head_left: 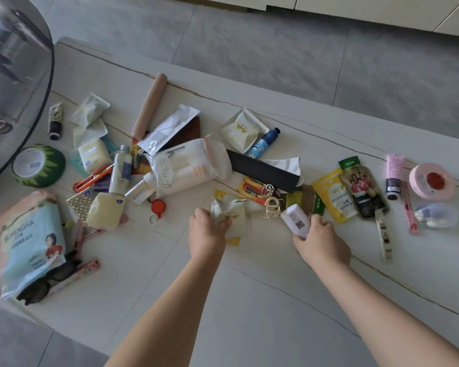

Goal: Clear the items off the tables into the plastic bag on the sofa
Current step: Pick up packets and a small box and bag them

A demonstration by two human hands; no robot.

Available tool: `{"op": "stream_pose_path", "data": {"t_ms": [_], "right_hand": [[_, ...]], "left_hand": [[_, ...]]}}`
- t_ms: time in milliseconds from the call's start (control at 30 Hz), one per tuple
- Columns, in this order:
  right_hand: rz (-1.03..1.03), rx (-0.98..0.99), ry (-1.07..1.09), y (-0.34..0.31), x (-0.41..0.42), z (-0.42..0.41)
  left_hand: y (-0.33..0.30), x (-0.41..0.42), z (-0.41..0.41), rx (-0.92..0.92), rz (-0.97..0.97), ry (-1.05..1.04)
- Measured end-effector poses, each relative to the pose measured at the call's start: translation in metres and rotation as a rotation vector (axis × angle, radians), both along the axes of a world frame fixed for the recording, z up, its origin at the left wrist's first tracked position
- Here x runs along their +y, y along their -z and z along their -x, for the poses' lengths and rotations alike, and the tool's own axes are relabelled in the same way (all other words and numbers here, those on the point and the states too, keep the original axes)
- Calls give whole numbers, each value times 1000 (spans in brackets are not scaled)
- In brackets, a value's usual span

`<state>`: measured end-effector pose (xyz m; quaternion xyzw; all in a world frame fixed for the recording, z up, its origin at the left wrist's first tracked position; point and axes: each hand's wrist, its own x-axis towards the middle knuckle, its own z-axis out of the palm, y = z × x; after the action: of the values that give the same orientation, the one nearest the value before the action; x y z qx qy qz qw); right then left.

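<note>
Hands (206,229) (321,241) grasp crinkled foil sachet (229,214); smooth white bottle (296,218).

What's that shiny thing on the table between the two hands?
A gold buckle on a chain strap, between the left hand and the right hand, seen in the head view.
</note>
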<state>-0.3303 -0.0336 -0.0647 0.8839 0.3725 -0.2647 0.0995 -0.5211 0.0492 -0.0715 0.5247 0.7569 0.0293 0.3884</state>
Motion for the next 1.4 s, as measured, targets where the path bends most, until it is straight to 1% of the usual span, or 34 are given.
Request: {"op": "stream_pose_path", "data": {"t_ms": [67,133,300,400,467,567,700,800,900,1133,1233,1400], "right_hand": [[23,6,-37,-3,-3,1],[7,95,-3,-9,-5,2],[-83,706,232,-44,-5,13],[-109,940,320,-76,-4,33],[-110,1038,352,-99,-4,49],[-116,1077,316,-133,-6,76],[-92,1096,238,-182,-11,116],[-58,1120,144,-226,-17,155],[-24,1132,21,-267,-25,200],[76,1104,-318,-334,-58,323],[100,1119,-426,-355,-75,383],[122,1117,-671,-378,-107,486]], "left_hand": [[-4,-8,1,-90,4,-73],[-11,-15,4,-145,12,-130],[-47,-34,20,-241,74,-291],[-82,-46,36,-313,83,-379],[-108,-54,50,-344,93,-449],[-149,-67,77,-415,92,-550],[-207,-89,114,-549,94,-746],[-253,-114,149,-602,59,-859],[-293,-145,187,-599,-15,-969],[-370,-229,290,-725,-206,-1296],[-392,-269,337,-775,-298,-1431],[-417,-335,413,-839,-445,-1670]]}}
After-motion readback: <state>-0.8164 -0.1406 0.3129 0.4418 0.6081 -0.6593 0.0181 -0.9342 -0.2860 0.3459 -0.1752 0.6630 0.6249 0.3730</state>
